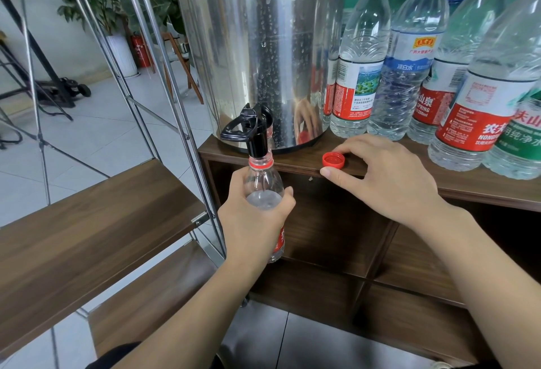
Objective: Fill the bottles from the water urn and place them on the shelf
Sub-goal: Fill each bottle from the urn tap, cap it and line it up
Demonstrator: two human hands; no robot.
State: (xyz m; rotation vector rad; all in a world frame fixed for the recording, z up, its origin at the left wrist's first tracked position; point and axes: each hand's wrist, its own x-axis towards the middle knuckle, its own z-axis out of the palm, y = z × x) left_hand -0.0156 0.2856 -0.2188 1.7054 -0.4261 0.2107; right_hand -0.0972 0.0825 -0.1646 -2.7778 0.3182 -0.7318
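A dark wooden counter (474, 184) with open compartments below carries a tall steel water urn (257, 46) at its left end, the urn's wall beaded with droplets. To the left of the counter stands a metal-framed shelf (87, 222) with brown wooden boards. Along the counter's back, to the right of the urn, a row of capped plastic bottles (407, 70) stands upright, some with red caps and some with white. The left hand (254, 219) has its fingers curled round an uncapped clear bottle (265, 184) just off the counter's front left corner, its mouth directly under the urn's black tap (254, 131); a little water lies inside. The right hand (386, 175) rests on the counter's front edge, thumb and fingers loosely bent about a red cap (333, 160) lying open side up; whether they actually pinch it cannot be told.
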